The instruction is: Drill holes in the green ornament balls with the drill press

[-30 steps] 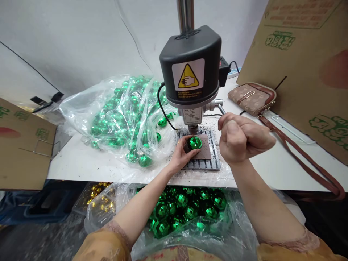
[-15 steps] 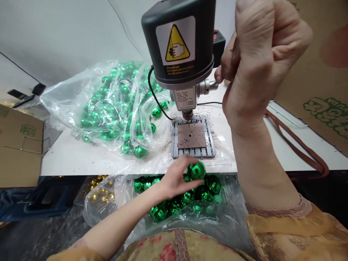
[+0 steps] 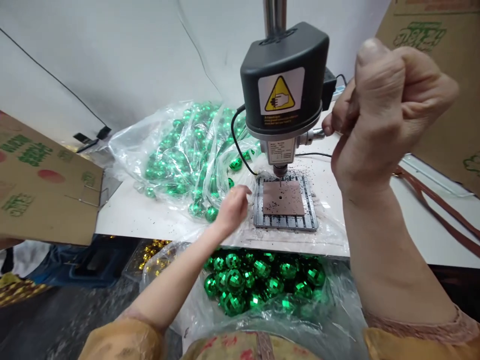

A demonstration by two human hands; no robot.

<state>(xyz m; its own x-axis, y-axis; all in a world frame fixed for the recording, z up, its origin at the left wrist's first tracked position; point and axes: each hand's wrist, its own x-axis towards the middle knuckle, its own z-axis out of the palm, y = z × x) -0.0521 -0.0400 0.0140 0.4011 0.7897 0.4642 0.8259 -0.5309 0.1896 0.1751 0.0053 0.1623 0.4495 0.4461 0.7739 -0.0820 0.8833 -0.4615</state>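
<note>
My right hand (image 3: 382, 115) makes a fist beside the bench drill press (image 3: 283, 90), closed around its feed lever, most of which the hand hides. My left hand (image 3: 233, 210) hovers over the table just left of the drill's slotted base (image 3: 311, 220). Its back faces me and its bent fingers are mostly hidden; no ball shows in it. A brown square pad (image 3: 290, 205) with a dark hole lies on the base under the drill bit. Shiny green mirror balls (image 3: 234, 280) fill a plastic-lined container below the table edge.
Behind my left hand, a clear plastic bag (image 3: 127, 132) of green balls spreads over the white table (image 3: 127, 215). Cardboard boxes (image 3: 71, 185) flank both sides. A brown strap (image 3: 442, 205) lies at right. Dark shavings dot the base. Gold pieces (image 3: 153, 250) sit below left.
My left hand has moved up and left, from above the lower container to beside the drill base; the green ball it held no longer shows. My right hand stays at the lever. The view has shifted.
</note>
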